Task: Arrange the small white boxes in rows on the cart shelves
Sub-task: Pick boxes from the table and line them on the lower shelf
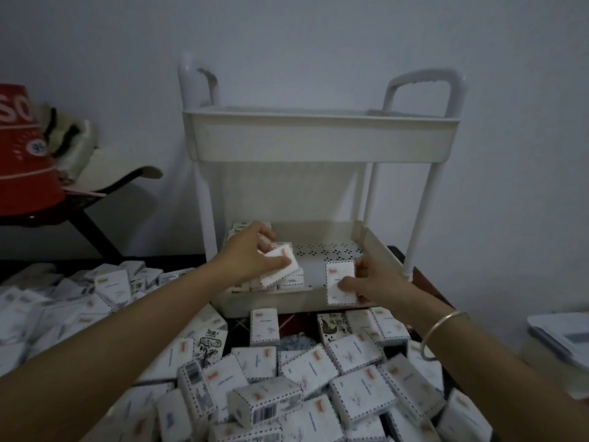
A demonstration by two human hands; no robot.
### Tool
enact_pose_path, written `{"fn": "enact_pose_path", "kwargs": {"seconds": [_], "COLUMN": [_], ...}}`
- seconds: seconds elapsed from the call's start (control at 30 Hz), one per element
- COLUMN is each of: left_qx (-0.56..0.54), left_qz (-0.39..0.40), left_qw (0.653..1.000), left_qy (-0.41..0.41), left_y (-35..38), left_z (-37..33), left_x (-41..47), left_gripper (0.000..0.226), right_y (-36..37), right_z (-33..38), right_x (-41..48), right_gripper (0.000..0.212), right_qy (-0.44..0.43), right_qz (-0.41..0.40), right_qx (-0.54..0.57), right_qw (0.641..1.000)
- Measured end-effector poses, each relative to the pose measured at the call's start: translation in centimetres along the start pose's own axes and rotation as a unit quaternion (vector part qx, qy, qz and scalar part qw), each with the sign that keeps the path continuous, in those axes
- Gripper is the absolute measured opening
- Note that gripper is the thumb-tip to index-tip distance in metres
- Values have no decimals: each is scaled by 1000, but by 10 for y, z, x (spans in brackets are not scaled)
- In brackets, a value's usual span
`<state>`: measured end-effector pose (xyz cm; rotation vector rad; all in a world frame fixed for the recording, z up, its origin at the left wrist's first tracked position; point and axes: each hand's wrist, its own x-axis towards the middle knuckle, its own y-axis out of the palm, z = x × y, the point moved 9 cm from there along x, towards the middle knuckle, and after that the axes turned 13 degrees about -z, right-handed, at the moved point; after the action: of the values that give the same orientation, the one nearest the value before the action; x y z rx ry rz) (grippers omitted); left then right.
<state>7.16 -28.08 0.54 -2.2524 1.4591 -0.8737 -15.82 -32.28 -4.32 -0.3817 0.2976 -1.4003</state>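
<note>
Our left hand [251,257] pinches a white box [282,263] above the stacked boxes [289,280] at the left of the lower shelf [331,250]. Our right hand [374,279] pinches a second box [339,277] at its near rim. Loose boxes [360,393] lie heaped nearer.

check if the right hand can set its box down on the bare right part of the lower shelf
Probably yes. The right hand holds its box at the front rim, and the lower shelf floor beyond it is bare. The left hand and placed boxes are at the left end, clear of it.
</note>
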Motion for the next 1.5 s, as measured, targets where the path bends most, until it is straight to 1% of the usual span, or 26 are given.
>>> {"fn": "enact_pose_path", "kwargs": {"seconds": [0.07, 0.1, 0.17, 0.23, 0.3, 0.4, 0.43, 0.5, 0.57, 0.63, 0.73, 0.8, 0.9, 1.03, 1.17, 1.3, 1.4, 1.5], "left_qx": [-58, -79, -112, -129, -126, -109, -102, -83, -52, 4, 94, 139, 199, 229, 258, 266, 261, 251], "left_qz": [-11, -16, -27, -50, -102, -207, -229, -249, -247, -220, -141, -95, -43, 6, 13, -12, -41, -86], "left_qw": [998, 996, 993, 990, 986, 970, 966, 962, 967, 976, 984, 983, 976, 971, 963, 957, 953, 945], "left_qy": [-27, -24, -15, -24, -42, -66, -70, -70, -46, -2, 49, 69, 73, 64, 75, 114, 151, 191], "left_y": [-5, -7, -8, -9, -9, -10, -7, 3, 11, 18, 31, 39, 50, 60, 64, 67, 67, 66], "left_z": [-1, -2, -3, 2, 10, 27, 33, 44, 48, 47, 46, 45, 44, 45, 49, 52, 49, 45], "left_x": [10, 15, 28, 44, 62, 80, 83, 90, 96, 101, 106, 106, 106, 112, 112, 107, 101, 93], "left_gripper": [47, 44, 27, 18, 17, 21, 23, 24, 24, 22, 22, 22, 23, 25, 26, 30, 31, 32], "right_y": [3, 4, 8, 11, 15, 20, 21, 22, 23, 22, 19, 20, 26, 29, 34, 37, 42, 55], "right_z": [4, 6, 11, 16, 21, 27, 28, 29, 30, 29, 28, 28, 31, 35, 38, 42, 41, 39], "right_x": [4, 7, 14, 22, 30, 41, 44, 51, 59, 66, 77, 82, 89, 95, 102, 115, 130, 144], "right_gripper": [48, 51, 46, 38, 36, 32, 31, 33, 33, 31, 26, 29, 38, 41, 42, 39, 27, 24], "right_qy": [-17, -34, -63, -83, -101, -117, -117, -117, -124, -124, -140, -153, -168, -186, -185, -175, -141, -62], "right_qz": [-2, -4, -9, -13, -13, -20, -24, -34, -43, -56, -80, -90, -95, -105, -108, -125, -131, -111], "right_qx": [16, 2, -9, 4, 18, 28, 29, 28, 26, 28, 7, -6, -34, -56, -88, -89, -32, 46], "right_qw": [1000, 999, 998, 996, 995, 993, 992, 992, 991, 990, 987, 984, 980, 975, 973, 973, 981, 991]}}
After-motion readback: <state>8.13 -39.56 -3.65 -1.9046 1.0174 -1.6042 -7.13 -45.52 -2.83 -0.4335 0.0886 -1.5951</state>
